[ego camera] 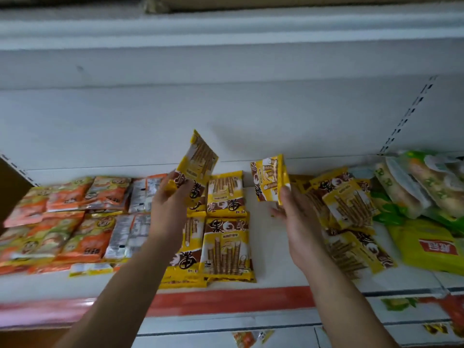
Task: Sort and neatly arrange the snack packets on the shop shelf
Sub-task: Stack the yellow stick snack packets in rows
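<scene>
Fingers (184,188) of the left hand (169,205) pinch the left packet (199,159); the right hand (298,219) grips the right packet (268,180). Probably light, slippery film; take the seams.

Orange packets (37,222), 9 o'clock: blurred, print unreadable, cut by left edge.
Green packets (424,244), 3 o'clock: cut by right edge.
Yellow packet stack (226,247), centre: left part hidden behind left hand (170,209) and forearm.
Lower-shelf packet (248,339), 6 o'clock: blurred, cut by bottom edge.
</scene>
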### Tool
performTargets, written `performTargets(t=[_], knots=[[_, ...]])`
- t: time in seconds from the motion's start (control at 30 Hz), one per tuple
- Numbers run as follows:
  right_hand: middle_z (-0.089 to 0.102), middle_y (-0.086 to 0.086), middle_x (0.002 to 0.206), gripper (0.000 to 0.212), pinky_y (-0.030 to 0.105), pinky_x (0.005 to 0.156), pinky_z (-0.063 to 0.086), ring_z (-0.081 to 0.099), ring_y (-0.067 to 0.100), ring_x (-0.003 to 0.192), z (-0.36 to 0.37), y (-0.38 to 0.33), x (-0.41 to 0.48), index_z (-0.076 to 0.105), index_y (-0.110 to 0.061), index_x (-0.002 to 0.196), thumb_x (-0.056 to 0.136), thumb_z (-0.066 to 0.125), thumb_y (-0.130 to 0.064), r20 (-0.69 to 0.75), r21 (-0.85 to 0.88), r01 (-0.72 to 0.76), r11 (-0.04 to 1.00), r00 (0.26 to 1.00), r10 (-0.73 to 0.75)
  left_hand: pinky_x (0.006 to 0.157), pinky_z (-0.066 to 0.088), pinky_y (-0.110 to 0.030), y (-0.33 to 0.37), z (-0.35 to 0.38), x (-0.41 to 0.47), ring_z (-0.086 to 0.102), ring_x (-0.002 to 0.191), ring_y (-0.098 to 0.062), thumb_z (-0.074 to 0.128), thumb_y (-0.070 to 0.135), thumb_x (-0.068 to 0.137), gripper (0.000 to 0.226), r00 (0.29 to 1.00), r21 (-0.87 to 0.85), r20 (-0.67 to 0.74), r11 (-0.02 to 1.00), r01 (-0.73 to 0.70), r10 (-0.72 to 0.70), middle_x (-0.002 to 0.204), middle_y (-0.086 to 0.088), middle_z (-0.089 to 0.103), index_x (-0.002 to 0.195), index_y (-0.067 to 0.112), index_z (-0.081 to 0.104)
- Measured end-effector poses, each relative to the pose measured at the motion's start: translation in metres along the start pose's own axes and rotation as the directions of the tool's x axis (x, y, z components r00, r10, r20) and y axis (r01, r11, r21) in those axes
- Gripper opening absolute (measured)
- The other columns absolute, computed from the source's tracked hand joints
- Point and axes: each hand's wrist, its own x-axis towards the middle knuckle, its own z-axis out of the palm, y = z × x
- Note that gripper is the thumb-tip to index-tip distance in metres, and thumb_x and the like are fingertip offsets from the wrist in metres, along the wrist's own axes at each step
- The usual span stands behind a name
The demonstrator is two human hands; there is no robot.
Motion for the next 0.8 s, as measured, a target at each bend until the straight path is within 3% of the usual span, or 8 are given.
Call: performTargets(t=[0.1,0.2,0.27,0.33,0.37,0.43,0.6,0.8], knots=[[0.067,-0.033,0.096,0.023,0.012,0.074,0.050,0.065,-0.005,0.090,0.024,-0.004,0.008,0.064,-0.056,0.103,0.100,0.048,-0.040,0.121,-0.209,0.157,0.965,0.984,-0.134,0.067,0.049,-0.027,0.005,-0.031,0.011,0.065,0.082,-0.007,0.059,0.022,0.094,0.038,0.920,0.365,0.038,0.852,-0.376,0.389,0.102,0.008,0.070,0.127,0.040,0.059],[0.069,-0.012,0.088,0.030,0.020,0.058,0.044,0.061,0.004,0.075,0.040,-0.007,0.022,0.060,-0.036,0.127,0.103,0.041,-0.039,0.270,-0.476,0.434,0.764,0.900,-0.343,0.083,0.047,-0.040,0.004,-0.046,0.026,0.061,0.101,-0.026,0.065,0.007,0.089,0.046,0.716,0.722,0.273,0.355,-0.594,0.643,0.117,0.000,0.068,0.132,0.023,0.060],[0.069,0.001,0.090,0.031,0.019,0.063,0.046,0.059,0.006,0.077,0.048,-0.008,0.030,0.060,-0.018,0.129,0.102,0.045,-0.027,0.463,-0.558,0.622,0.549,0.783,-0.416,0.093,0.037,-0.046,0.002,-0.047,0.033,0.050,0.117,-0.030,0.066,0.010,0.085,0.051,0.720,0.848,0.416,0.050,-0.528,0.555,0.132,0.001,0.061,0.134,0.026,0.059],[0.064,0.008,0.127,0.034,0.028,0.103,0.042,0.056,0.017,0.118,0.053,-0.001,0.038,0.058,-0.012,0.133,0.100,0.051,-0.018,0.603,-0.627,0.663,0.410,0.746,-0.284,0.099,0.030,-0.046,-0.004,-0.044,0.038,0.038,0.129,-0.026,0.061,0.027,0.089,0.048,0.811,0.881,0.464,-0.091,-0.464,0.357,0.141,0.004,0.051,0.136,0.034,0.052],[0.055,0.004,0.140,0.035,0.027,0.114,0.027,0.045,0.020,0.133,0.053,0.004,0.040,0.058,-0.014,0.135,0.100,0.052,-0.016,0.633,-0.659,0.657,0.366,0.747,-0.202,0.102,0.027,-0.045,-0.008,-0.044,0.041,0.032,0.133,-0.024,0.057,0.040,0.091,0.048,0.843,0.882,0.470,-0.118,-0.456,0.261,0.145,0.005,0.047,0.138,0.036,0.048],[0.046,-0.002,0.149,0.035,0.021,0.111,0.013,0.032,0.016,0.142,0.054,0.011,0.043,0.058,-0.019,0.134,0.100,0.052,-0.019,0.641,-0.695,0.631,0.345,0.761,-0.101,0.108,0.023,-0.048,-0.014,-0.047,0.046,0.024,0.141,-0.024,0.050,0.063,0.087,0.064,0.873,0.879,0.474,-0.112,-0.463,0.114,0.151,0.004,0.038,0.144,0.036,0.037],[0.053,-0.003,0.143,0.029,0.024,0.105,0.026,0.040,0.015,0.135,0.063,0.014,0.043,0.066,-0.021,0.124,0.097,0.056,-0.029,0.565,-0.734,0.572,0.368,0.813,-0.137,0.116,0.021,-0.051,-0.016,-0.056,0.053,0.007,0.149,-0.023,0.044,0.077,0.082,0.084,0.892,0.888,0.450,0.125,-0.442,-0.046,0.161,0.001,0.017,0.152,0.033,0.027],[0.056,-0.004,0.136,0.028,0.020,0.094,0.026,0.044,0.016,0.128,0.071,0.017,0.042,0.067,-0.021,0.120,0.093,0.063,-0.030,0.528,-0.765,0.541,0.349,0.838,-0.141,0.116,0.019,-0.049,-0.021,-0.054,0.054,0.010,0.148,-0.022,0.045,0.068,0.088,0.071,0.882,0.873,0.471,0.125,-0.471,0.030,0.161,0.004,0.019,0.149,0.035,0.032]])
